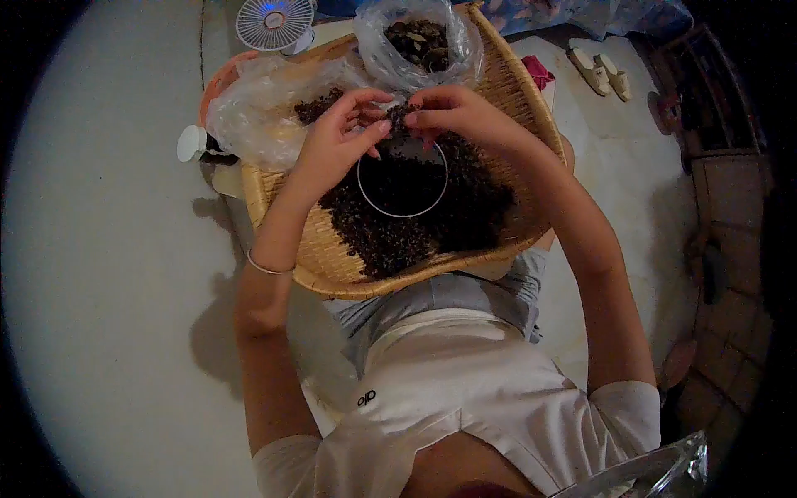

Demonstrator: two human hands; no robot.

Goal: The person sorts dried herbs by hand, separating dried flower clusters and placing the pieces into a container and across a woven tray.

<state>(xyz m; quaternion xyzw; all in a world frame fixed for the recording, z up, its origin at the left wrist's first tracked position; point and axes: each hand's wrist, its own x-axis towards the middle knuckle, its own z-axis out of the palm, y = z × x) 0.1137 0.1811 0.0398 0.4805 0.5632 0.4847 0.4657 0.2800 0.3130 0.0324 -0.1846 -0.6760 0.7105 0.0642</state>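
A woven tray (320,257) rests over my lap, with a spread of dark, crumbly dried material (390,241) on it. A round container with a pale rim (404,217) sits in that material and holds more of it. Above its far edge, my left hand (344,133) has its fingers curled and thumb extended, close to a small dark clump (398,120). My right hand (444,112) pinches at this clump from the other side. Whether my left fingers also touch it is not clear.
Clear plastic bags lie at the tray's back left (257,108) and back, the latter (469,50) holding dark pieces. Beyond are a small white fan (274,21) and an orange basin (217,83). A white-capped bottle (193,144) stands left; slippers (589,72) lie back right.
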